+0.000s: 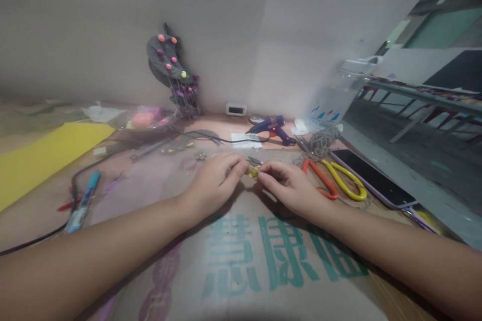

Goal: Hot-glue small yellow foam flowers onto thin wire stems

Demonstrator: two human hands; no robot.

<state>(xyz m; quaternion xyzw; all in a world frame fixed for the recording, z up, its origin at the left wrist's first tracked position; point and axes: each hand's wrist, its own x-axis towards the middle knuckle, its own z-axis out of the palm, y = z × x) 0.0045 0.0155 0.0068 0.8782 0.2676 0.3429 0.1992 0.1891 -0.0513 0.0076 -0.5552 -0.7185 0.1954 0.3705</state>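
Note:
Between my fingertips, at the middle of the work surface, is a small yellow piece (253, 173) with an open, looped outline; it is too small to name. My left hand (211, 180) pinches its left side with thumb and forefinger. On the other side my right hand (291, 185) has thumb and fingers closed on it. Just behind it lie grey pointed metal tips (254, 160), partly hidden. A small grey-and-yellow piece (201, 155) rests beyond my left hand. Beneath both forearms spreads a printed sheet (233, 306) with green characters.
Behind stand a blue glue gun (271, 125), a small digital clock (236, 109) and a grey crescent decoration (161, 62). Right are orange (320, 179) and yellow handles (344, 180), grey yarn (324, 140), a phone (372, 178) and a bottle (331, 98). Left are a blue marker (86, 200) and yellow sheet (48, 155).

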